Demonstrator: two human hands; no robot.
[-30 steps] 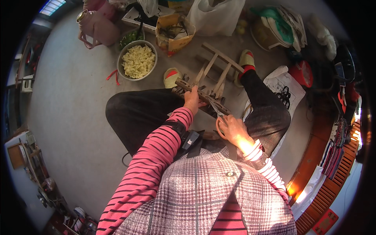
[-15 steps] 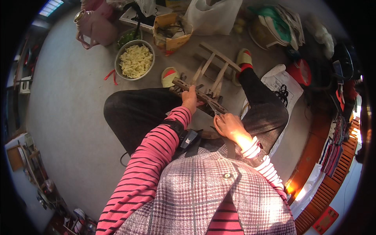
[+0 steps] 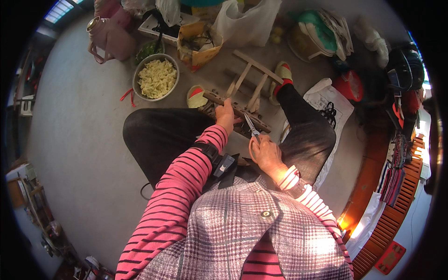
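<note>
A small wooden stool [image 3: 255,66] lies tipped over on the floor between my legs, its legs and crossbar pointing away from me. My left hand [image 3: 225,117] is closed around the edge of its nearer wooden part. Scissors [image 3: 252,128] are gripped in my right hand [image 3: 267,155], fingers in the handles. Their metal blades point up and slightly left, and the tips lie against the stool's near edge just right of my left hand. Whether anything thin sits between the blades is too small to tell.
Beyond my left knee stands a metal bowl [image 3: 136,85] of pale yellow chopped food. Further back are a pink jug [image 3: 114,43], a yellow box [image 3: 204,55] and a white plastic bag [image 3: 247,23]. At right are a white sack [image 3: 343,109] and a red container [image 3: 347,86].
My right hand has shifted slightly down and turned, so the scissors' blades now show more fully and point more upward. My left hand keeps its hold on the stool.
</note>
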